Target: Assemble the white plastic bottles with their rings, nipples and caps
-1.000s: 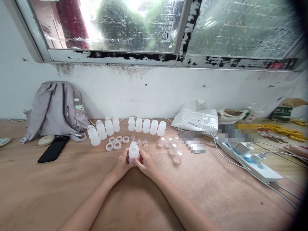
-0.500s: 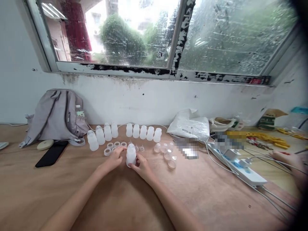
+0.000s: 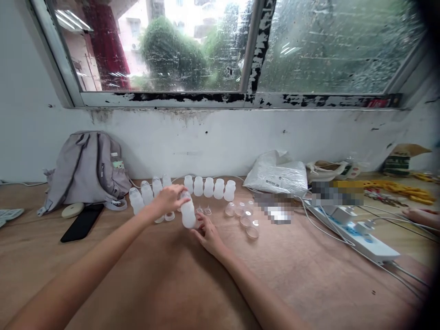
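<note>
My left hand (image 3: 171,198) grips the top of a frosted white baby bottle (image 3: 189,216) and holds it slightly tilted. Beside the bottle's lower right, my right hand (image 3: 208,234) has its fingers apart and holds nothing. Behind my left forearm stand several capped baby bottles (image 3: 147,192), partly covered by it. White collar rings (image 3: 169,216) lie near my left wrist, some hidden. Just past my right fingers are clear bottle teats (image 3: 207,211). A row of open bottles (image 3: 208,188) stands at the back, and clear dome caps (image 3: 252,232) lie to the right.
At the left are a grey backpack (image 3: 85,169), a black phone (image 3: 81,223) and a round cream object (image 3: 72,210). A white plastic package (image 3: 277,174) rests by the wall. Rightward lies a power strip (image 3: 371,247) with cables; another person's hand (image 3: 421,217) shows at the edge.
My left hand has moved from beside the bottle onto its top, and the bottle now leans. My right hand has come away from the bottle's base with fingers spread.
</note>
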Demonstrator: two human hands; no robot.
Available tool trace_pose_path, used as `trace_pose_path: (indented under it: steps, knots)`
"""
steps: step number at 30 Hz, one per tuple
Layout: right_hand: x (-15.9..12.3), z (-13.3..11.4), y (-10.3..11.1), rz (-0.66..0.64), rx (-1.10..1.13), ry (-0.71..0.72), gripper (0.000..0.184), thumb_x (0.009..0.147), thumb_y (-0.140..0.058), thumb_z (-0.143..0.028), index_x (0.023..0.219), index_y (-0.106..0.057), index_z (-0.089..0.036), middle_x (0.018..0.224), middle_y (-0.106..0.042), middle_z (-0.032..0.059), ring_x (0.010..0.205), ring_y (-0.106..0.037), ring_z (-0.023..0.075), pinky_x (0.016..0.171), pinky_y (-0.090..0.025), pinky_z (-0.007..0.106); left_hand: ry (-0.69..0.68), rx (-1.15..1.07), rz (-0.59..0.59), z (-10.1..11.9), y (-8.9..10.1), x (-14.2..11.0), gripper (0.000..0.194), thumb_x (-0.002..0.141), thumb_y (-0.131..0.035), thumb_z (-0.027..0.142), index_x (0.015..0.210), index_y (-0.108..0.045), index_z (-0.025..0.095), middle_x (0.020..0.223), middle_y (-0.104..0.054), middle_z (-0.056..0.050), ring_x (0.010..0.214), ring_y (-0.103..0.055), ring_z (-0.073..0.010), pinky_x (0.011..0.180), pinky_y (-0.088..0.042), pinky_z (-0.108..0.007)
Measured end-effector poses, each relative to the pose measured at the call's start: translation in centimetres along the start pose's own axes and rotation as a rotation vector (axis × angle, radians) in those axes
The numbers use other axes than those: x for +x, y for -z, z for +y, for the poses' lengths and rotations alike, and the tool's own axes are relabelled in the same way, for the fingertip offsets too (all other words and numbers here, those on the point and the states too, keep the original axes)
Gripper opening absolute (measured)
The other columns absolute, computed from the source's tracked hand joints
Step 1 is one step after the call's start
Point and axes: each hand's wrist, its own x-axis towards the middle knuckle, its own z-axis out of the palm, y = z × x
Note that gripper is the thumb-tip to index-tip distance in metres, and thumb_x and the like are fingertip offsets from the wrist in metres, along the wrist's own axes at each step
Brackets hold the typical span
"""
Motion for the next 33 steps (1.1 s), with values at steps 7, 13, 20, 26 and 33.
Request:
trace_pose_path:
  steps: [7,13,20,26,33]
  knots:
    - [0.0,0.4,-0.3,0.118,0.001,-0.041,0.044,0.077,-0.046,-0.025,0.120,-0.035,-0.021,0.098,-0.047,0.0075,0.062,-0.050,0.0121,0.067,-0.047,0.033,0.239,0.202,-0.021,-6.0,2.2,8.0,0.043,0.073,-0.049,0.047,0.104,-0.055,0.019,0.100,-0.062,-0.007,0.090,-0.056,-0.0214,0.073,-0.041,-0.027]
    - [-0.1,0.5,-0.5,0.127,0.018,-0.090,0.041,0.078,-0.045,-0.023,0.117,-0.035,-0.019,0.097,-0.047,0.0068,0.061,-0.051,0.0104,0.067,-0.048,0.031,0.260,0.296,-0.079,-8.1,-0.5,10.1,0.038,0.072,-0.050,0.044,0.100,-0.056,0.020,0.099,-0.063,-0.007,0.097,-0.053,-0.0244,0.082,-0.036,-0.035]
    - [0.0,0.6,-0.3,0.112,-0.028,-0.063,0.041,0.076,-0.045,-0.018,0.116,-0.036,-0.019,0.098,-0.048,0.0079,0.066,-0.052,0.0122,0.069,-0.048,0.031,0.270,0.375,-0.106,-9.6,-2.8,10.3,0.037,0.074,-0.047,0.042,0.101,-0.054,0.019,0.100,-0.062,-0.010,0.101,-0.049,-0.0271,0.084,-0.032,-0.040]
    - [0.0,0.8,-0.3,0.089,-0.064,-0.023,0.041,0.073,-0.044,-0.012,0.114,-0.039,-0.017,0.098,-0.047,0.0083,0.069,-0.051,0.0131,0.072,-0.047,0.032,0.292,0.405,-0.088,-10.2,-3.5,10.0,0.037,0.076,-0.044,0.039,0.105,-0.051,0.017,0.104,-0.060,-0.011,0.101,-0.048,-0.0281,0.083,-0.033,-0.042]
    - [-0.1,0.8,-0.3,0.082,-0.090,-0.004,0.042,0.072,-0.044,-0.010,0.113,-0.041,-0.018,0.101,-0.049,0.0087,0.073,-0.052,0.0145,0.072,-0.046,0.031,0.274,0.441,0.000,-9.0,-3.5,9.3,0.043,0.079,-0.041,0.035,0.117,-0.044,0.016,0.115,-0.053,-0.013,0.111,-0.041,-0.0284,0.089,-0.029,-0.043]
